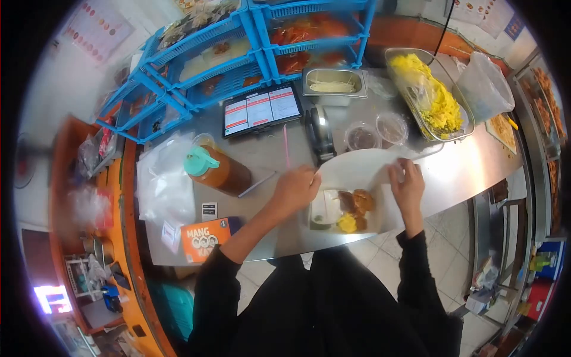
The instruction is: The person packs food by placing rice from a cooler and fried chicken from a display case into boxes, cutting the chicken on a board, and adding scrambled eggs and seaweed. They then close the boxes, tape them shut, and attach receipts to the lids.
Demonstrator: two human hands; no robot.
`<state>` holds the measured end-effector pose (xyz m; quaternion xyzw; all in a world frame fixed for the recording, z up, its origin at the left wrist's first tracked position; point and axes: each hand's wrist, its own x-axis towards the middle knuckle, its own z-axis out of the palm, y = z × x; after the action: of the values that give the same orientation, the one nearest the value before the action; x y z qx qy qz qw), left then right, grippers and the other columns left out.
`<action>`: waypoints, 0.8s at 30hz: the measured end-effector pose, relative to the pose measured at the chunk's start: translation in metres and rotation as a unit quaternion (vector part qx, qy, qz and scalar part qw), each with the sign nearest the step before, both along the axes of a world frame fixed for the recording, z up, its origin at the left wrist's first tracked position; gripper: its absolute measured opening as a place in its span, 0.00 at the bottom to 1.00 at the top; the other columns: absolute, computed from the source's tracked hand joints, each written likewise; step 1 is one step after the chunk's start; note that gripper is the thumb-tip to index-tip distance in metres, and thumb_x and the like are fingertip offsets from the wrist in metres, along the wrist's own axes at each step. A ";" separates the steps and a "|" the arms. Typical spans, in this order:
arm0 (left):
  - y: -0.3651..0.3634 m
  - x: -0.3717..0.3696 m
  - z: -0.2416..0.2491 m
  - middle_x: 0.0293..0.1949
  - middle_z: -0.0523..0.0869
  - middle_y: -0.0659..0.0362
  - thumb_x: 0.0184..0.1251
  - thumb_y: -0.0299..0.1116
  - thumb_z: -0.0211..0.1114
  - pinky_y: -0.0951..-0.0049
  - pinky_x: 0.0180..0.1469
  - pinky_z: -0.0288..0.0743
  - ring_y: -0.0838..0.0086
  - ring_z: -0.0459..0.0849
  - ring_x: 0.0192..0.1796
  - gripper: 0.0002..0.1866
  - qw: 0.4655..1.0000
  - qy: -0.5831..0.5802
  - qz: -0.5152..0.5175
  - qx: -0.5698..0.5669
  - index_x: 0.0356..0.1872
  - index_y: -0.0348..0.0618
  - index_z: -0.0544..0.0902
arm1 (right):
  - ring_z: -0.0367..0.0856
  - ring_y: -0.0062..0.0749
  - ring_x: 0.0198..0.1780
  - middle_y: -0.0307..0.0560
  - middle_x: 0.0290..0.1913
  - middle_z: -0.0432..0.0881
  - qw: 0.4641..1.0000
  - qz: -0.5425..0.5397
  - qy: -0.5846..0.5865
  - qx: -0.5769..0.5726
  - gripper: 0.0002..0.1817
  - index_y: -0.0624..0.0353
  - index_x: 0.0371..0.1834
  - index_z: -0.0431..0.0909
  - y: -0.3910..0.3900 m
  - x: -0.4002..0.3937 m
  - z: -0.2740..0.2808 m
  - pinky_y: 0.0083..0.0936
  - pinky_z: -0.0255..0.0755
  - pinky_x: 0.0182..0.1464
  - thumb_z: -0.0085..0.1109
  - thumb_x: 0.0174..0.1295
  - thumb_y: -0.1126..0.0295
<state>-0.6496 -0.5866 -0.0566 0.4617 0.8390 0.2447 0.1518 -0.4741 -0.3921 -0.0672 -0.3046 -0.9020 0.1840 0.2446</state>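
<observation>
A white takeout box (383, 219) sits at the front edge of the steel table with its lid (363, 163) raised. Inside lie a white wrapped block (326, 205), brown sauced pieces (358, 202), a yellow scoop of food (347, 223) and something green at the left corner. My left hand (297, 187) is closed at the left edge of the lid, fingers curled. On the other side, my right hand (407, 185) pinches the lid's right edge with bent fingers. The fingertips of both hands are partly hidden or blurred.
Behind the box are two clear lidded cups (363, 137), a black stapler-like device (321, 134), a tablet (262, 110) and a steel pan (335, 83). A tray of yellow food (434, 98) stands right. Left are a sauce bottle (220, 169), an orange printed box (205, 238) and plastic bags (166, 178).
</observation>
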 end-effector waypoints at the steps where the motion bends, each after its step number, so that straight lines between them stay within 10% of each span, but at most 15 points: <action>1: 0.004 -0.001 -0.004 0.30 0.78 0.47 0.57 0.34 0.55 0.66 0.36 0.73 0.59 0.77 0.34 0.11 1.000 0.013 0.004 0.023 0.32 0.35 0.78 | 0.72 0.44 0.41 0.52 0.40 0.74 1.000 0.007 0.000 -0.001 0.20 0.59 0.49 0.70 0.004 -0.004 0.006 0.31 0.67 0.42 0.56 0.50 0.68; 2: 0.009 0.000 -0.003 0.30 0.78 0.47 0.57 0.34 0.55 0.66 0.36 0.73 0.59 0.77 0.34 0.11 1.000 0.013 0.010 0.021 0.32 0.35 0.78 | 0.75 0.38 0.34 0.49 0.36 0.76 0.997 0.052 -0.042 -0.043 0.19 0.60 0.49 0.69 0.004 -0.009 0.014 0.27 0.68 0.36 0.55 0.52 0.71; 3: 0.015 0.003 0.000 0.31 0.77 0.46 0.59 0.34 0.54 0.69 0.37 0.72 0.64 0.78 0.35 0.10 0.942 -0.313 0.066 0.101 0.32 0.35 0.77 | 0.77 0.33 0.28 0.47 0.33 0.77 0.988 0.096 -0.084 -0.085 0.19 0.61 0.50 0.69 0.002 -0.013 0.020 0.22 0.70 0.30 0.53 0.54 0.73; 4: 0.020 0.005 0.001 0.32 0.76 0.45 0.61 0.33 0.53 0.73 0.37 0.71 0.70 0.78 0.35 0.09 0.772 -0.601 0.113 0.173 0.31 0.35 0.76 | 0.77 0.33 0.28 0.47 0.33 0.77 0.988 0.100 -0.085 -0.086 0.19 0.61 0.50 0.69 -0.001 -0.015 0.022 0.22 0.70 0.30 0.53 0.54 0.73; 6: 0.021 0.012 -0.018 0.32 0.77 0.47 0.61 0.32 0.54 0.74 0.34 0.70 0.73 0.78 0.34 0.08 0.758 -0.601 0.104 0.233 0.34 0.36 0.75 | 0.77 0.24 0.25 0.43 0.35 0.78 0.835 0.092 0.080 -0.537 0.16 0.62 0.49 0.69 -0.012 -0.014 0.023 0.20 0.71 0.29 0.52 0.57 0.74; 8: 0.018 0.008 -0.027 0.31 0.78 0.49 0.61 0.31 0.54 0.74 0.31 0.70 0.77 0.78 0.32 0.08 0.740 -0.601 0.095 0.288 0.36 0.37 0.74 | 0.76 0.17 0.25 0.41 0.33 0.78 0.812 0.108 0.199 -0.538 0.14 0.62 0.48 0.71 -0.017 -0.018 -0.005 0.17 0.70 0.26 0.50 0.58 0.75; 10: 0.003 -0.012 -0.024 0.28 0.81 0.57 0.60 0.31 0.56 0.75 0.24 0.67 0.81 0.77 0.29 0.09 0.990 -0.129 0.050 -0.036 0.38 0.38 0.76 | 0.76 0.19 0.30 0.42 0.30 0.79 0.916 0.098 0.163 -0.353 0.13 0.63 0.46 0.72 -0.009 -0.012 -0.024 0.17 0.71 0.31 0.51 0.57 0.76; 13: -0.007 -0.015 -0.033 0.27 0.83 0.61 0.59 0.31 0.57 0.78 0.20 0.63 0.82 0.76 0.25 0.08 0.991 0.090 0.000 0.098 0.34 0.38 0.79 | 0.76 0.21 0.34 0.43 0.30 0.81 0.995 0.077 -0.029 -0.057 0.09 0.64 0.39 0.76 0.004 -0.016 -0.014 0.18 0.71 0.35 0.53 0.54 0.79; 16: 0.017 0.003 0.003 0.34 0.84 0.58 0.58 0.29 0.57 0.79 0.20 0.62 0.79 0.78 0.26 0.07 0.911 -0.222 0.091 0.336 0.28 0.37 0.81 | 0.78 0.25 0.35 0.46 0.33 0.81 0.929 0.075 0.222 -0.288 0.05 0.65 0.30 0.78 -0.009 -0.038 0.014 0.19 0.71 0.37 0.55 0.51 0.81; 24: 0.003 -0.023 -0.014 0.44 0.81 0.55 0.55 0.21 0.57 0.79 0.38 0.72 0.77 0.80 0.36 0.13 0.919 -0.201 -0.152 0.303 0.41 0.43 0.81 | 0.79 0.30 0.38 0.47 0.37 0.81 0.904 0.302 0.152 -0.262 0.09 0.61 0.34 0.80 0.026 -0.020 -0.002 0.20 0.70 0.43 0.57 0.48 0.82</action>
<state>-0.6729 -0.5838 -0.0703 0.5492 0.5961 0.5487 0.2051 -0.4936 -0.3663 -0.0694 -0.0389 -0.8220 0.5225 0.2231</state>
